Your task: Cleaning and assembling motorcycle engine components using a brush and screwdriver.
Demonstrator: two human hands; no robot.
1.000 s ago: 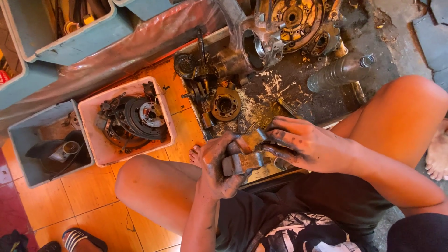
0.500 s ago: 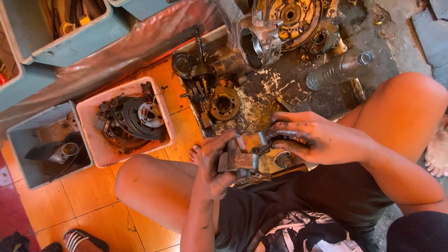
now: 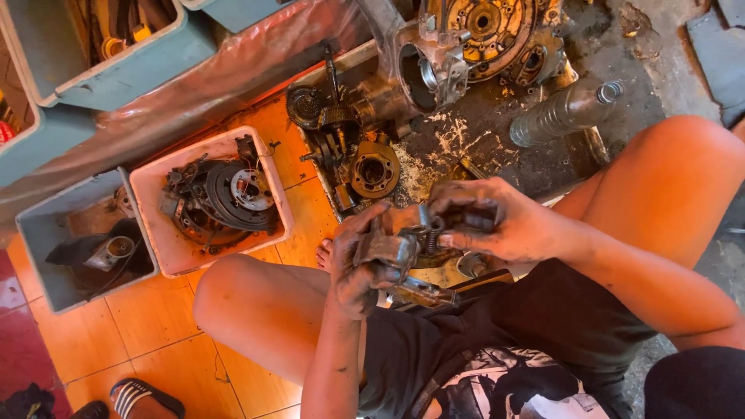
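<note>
The person squats on the floor (image 3: 93,341) and holds a greasy metal part (image 3: 403,252) above the lap, between the knees. The left hand (image 3: 358,268) wraps its fingers around the part's lower left side and grips it firmly. The right hand (image 3: 497,221) closes over the part's upper right end, its fingertips (image 3: 444,240) pressed against a small spring-like piece there. Both hands are dark with oil.

Just beyond the hands, a dirty tray (image 3: 497,147) lies on the floor. An engine case (image 3: 466,39) sits at its far edge, a round cylinder piece (image 3: 374,169) near its left edge, and a cluster of gears (image 3: 322,116) at its far left corner. A ribbed grey bottle (image 3: 563,112) lies on its side toward the tray's right edge.

Left of the tray, on the orange tiles, a pink tub (image 3: 155,225) holds dark clutch plates and rings. Touching its left wall, a grey tub (image 3: 46,271) holds a dark cloth and a small metal piece. Two blue bins (image 3: 116,70) stand at the floor's far left. A sandal (image 3: 143,397) lies at the near left edge.
</note>
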